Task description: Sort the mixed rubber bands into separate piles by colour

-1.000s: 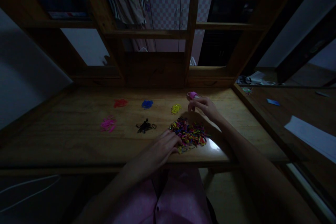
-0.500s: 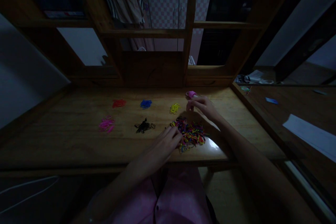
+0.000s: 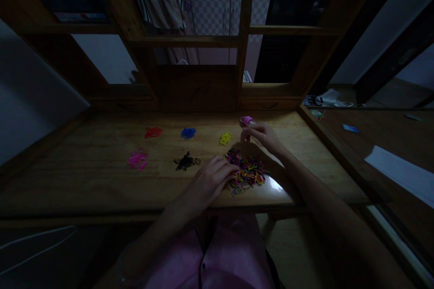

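Observation:
A tangled pile of mixed coloured rubber bands (image 3: pixel 249 174) lies near the front of the wooden desk. My left hand (image 3: pixel 215 178) reaches over its left side, fingers stretched out and fingertips at the bands; the thumb is hidden. Just behind the pile, my right hand (image 3: pixel 262 137) hovers with bent fingers drawn together; whatever is between them is too small to make out. Close to it are yellow bands (image 3: pixel 225 138) and a pink object (image 3: pixel 247 120), partly behind the hand. Further left lie black bands (image 3: pixel 185 161), blue bands (image 3: pixel 188 133), red bands (image 3: pixel 153 132) and pink bands (image 3: pixel 137 159).
A wooden shelf unit (image 3: pixel 196 88) rises along the back of the desk (image 3: pixel 101 180). To the right, past a raised wooden edge, a lower surface holds white paper (image 3: pixel 400 171) and a small blue card (image 3: pixel 350 128). The room is dim.
My left hand has shifted slightly, its fingers straightening and reaching further right over the mixed pile. My right hand has stayed almost in place. The sorted-colour groups look the same.

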Motion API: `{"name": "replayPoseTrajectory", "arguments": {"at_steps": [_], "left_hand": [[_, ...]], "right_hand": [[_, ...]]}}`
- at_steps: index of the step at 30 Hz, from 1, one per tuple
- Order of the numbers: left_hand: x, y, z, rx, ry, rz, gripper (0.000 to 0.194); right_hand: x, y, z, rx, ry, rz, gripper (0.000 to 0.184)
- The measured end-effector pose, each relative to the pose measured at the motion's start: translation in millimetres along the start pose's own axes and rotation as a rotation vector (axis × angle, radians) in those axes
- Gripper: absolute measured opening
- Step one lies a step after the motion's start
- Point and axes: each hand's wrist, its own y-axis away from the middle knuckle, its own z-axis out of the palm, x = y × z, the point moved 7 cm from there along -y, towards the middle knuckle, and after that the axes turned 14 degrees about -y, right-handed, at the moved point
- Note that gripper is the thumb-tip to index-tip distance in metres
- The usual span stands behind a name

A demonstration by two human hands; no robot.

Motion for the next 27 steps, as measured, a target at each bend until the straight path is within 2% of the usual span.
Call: {"name": "replayPoseTrajectory", "arguments": {"at_steps": [6,13,17,23,27], "left_hand": [[19,-5,15.1,-0.075,-0.216,0.092,0.026],[18,-7,21.5,-0.075,-0.311,0.078,0.017],[13,-7,18.7,-0.048,-0.188,0.032,0.014],[-1,-9,12.0,0.076,0.109,-0.094,0.016],[-5,-9,11.4,0.087,0.138,-0.116,0.016]], "right_hand": [[0,0,-2,0.015,-0.017,-0.023,0.038],[-1,-1,-2,0.004,0.018,-0.031,0.04],[0,0,-3,0.017,0.02,-0.025,0.04],[0,-1,-2,0.018,0.017,-0.029,0.039],[2,-2,-2,0.018,0.007,-0.032,0.04]]}}
